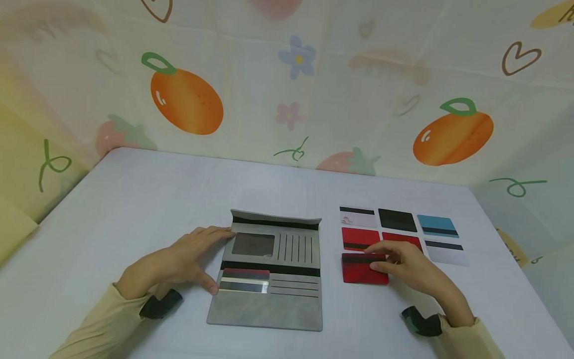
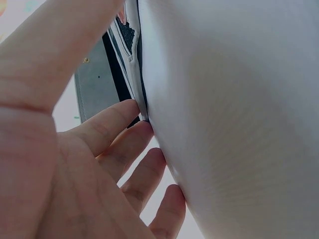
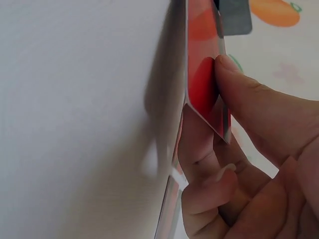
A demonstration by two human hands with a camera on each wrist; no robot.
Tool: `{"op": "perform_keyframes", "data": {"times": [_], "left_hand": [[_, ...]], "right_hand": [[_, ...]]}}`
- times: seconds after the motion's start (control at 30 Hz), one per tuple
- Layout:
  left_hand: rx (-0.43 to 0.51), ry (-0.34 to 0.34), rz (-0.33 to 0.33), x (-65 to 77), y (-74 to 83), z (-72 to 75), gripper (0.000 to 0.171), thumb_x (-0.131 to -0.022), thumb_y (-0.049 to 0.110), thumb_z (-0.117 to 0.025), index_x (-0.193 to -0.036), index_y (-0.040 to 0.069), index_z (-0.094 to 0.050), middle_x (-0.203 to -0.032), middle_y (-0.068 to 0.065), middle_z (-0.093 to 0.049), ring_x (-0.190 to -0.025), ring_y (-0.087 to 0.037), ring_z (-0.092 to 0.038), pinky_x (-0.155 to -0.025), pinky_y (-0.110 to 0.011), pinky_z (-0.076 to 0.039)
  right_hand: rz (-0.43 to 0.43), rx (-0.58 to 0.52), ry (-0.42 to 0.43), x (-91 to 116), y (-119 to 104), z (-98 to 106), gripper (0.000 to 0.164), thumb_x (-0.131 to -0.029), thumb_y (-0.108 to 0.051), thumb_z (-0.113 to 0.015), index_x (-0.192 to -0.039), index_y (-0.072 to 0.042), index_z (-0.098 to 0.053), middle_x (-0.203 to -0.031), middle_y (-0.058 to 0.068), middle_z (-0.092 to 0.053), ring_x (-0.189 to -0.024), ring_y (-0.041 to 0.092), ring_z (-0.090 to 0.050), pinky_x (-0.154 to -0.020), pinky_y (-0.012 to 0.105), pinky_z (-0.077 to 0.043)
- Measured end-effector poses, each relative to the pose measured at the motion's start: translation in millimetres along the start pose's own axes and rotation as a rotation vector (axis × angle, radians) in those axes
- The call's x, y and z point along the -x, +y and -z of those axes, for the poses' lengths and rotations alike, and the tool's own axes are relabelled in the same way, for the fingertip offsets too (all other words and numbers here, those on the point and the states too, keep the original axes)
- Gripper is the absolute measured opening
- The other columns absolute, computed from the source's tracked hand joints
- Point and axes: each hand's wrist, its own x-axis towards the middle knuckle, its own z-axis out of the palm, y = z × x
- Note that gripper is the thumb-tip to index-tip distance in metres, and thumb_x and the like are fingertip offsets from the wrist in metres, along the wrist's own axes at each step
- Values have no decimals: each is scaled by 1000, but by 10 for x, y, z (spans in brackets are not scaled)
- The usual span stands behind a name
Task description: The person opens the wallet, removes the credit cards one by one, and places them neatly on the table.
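Our spread left hand (image 1: pixel 186 257) touches the wallet (image 1: pixel 264 311); our right hand (image 1: pixel 408 267) pinches a red card (image 1: pixel 362 274), lower fingers (image 3: pixel 207 193) clear only in wrist view.

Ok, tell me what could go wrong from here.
The held red card could slip, since the right hand pinches it near one side. It might also nudge the flat red card lying just beyond it. And the open wallet could shift, as the left hand seems to steady only its left edge.
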Motion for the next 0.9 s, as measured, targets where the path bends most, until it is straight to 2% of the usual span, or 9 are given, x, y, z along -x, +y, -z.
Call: {"op": "perform_keyframes", "data": {"times": [0.13, 0.47, 0.9], "left_hand": [[0, -2, 5, 0, 1, 1, 111, -56, 49, -91, -147, 11, -41, -152, -14, -42, -133, -39, -40, -105, -64, -35], [-8, 6, -14, 1, -11, 0, 110, -56, 50, -91, -146, 10, -42, -152, -14, -43, -131, -39, -42, -104, -64, -36], [-10, 11, -23, -4, -5, -7, 111, -56, 52, -90, -146, 11, -42, -152, -13, -43, -131, -38, -42, -104, -63, -37]], "right_hand": [[-28, -9, 3, -1, 8, -3, 31, -87, -20, -75, -116, -10, -70, -107, 6, -70, -85, 18, -56, -65, 21, -50], [-96, 50, 28, 1, 31, -19, 32, -85, -25, -78, -113, -11, -71, -106, 4, -70, -88, 17, -58, -69, 22, -51], [-117, 75, 32, 2, 39, -16, 33, -85, -27, -78, -112, -10, -71, -105, 5, -68, -88, 17, -59, -69, 23, -52]]}}
